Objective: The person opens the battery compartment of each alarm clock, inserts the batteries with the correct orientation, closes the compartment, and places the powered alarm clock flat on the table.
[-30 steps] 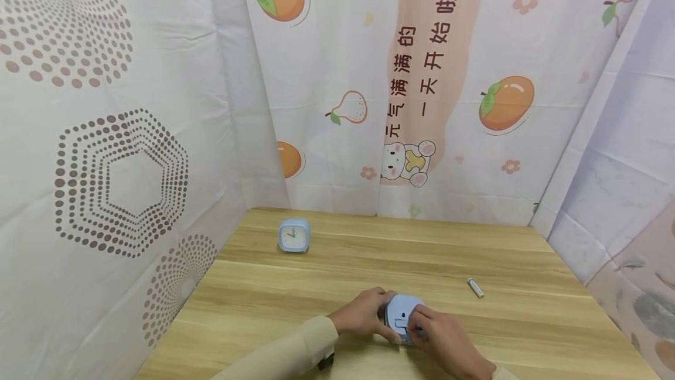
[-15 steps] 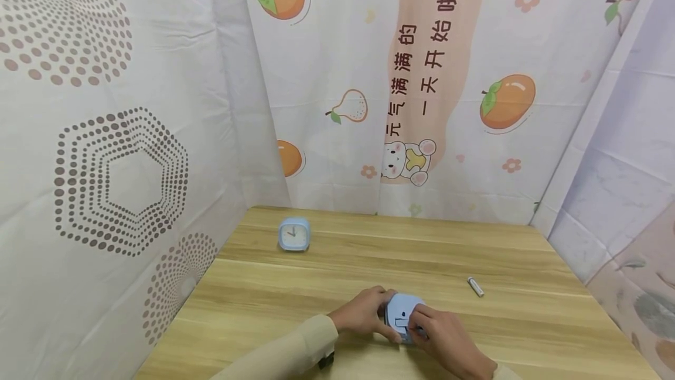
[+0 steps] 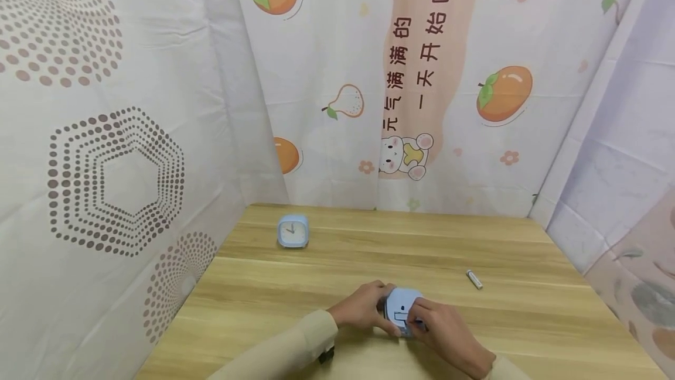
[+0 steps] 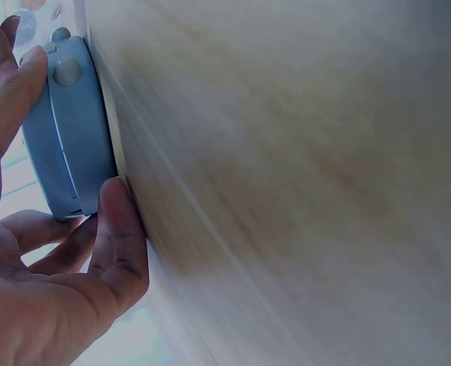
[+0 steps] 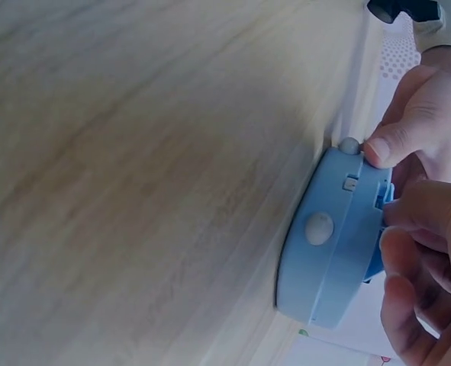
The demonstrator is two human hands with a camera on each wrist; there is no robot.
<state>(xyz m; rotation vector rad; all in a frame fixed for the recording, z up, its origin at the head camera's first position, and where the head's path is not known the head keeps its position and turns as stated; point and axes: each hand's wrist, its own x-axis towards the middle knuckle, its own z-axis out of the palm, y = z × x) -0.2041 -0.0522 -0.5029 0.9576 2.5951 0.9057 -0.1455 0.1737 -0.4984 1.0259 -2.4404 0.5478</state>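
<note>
A light blue alarm clock (image 3: 402,297) lies face down on the table, its back turned up. My left hand (image 3: 361,308) grips it along the left side, thumb at the near edge and fingers at the far edge. Two round pale feet (image 5: 319,228) show on its side in the right wrist view. Over the right part of the back, my right hand (image 3: 445,333) has its fingers curled and pinches a small blue flap (image 5: 375,265) near the rectangular battery compartment (image 3: 401,316). The fingers partly cover that spot, and I cannot tell whether they hold anything else.
Another light blue alarm clock (image 3: 293,231) stands upright at the back left, dial facing me. A small white battery (image 3: 474,279) lies on the wooden table (image 3: 369,251) to the right, beyond my right hand. Patterned curtains (image 3: 327,151) enclose the table at the back and sides.
The head view has tilted slightly, so everything sits a little higher. My left hand keeps its hold on the clock; the right fingertips have shifted only slightly over its back.
</note>
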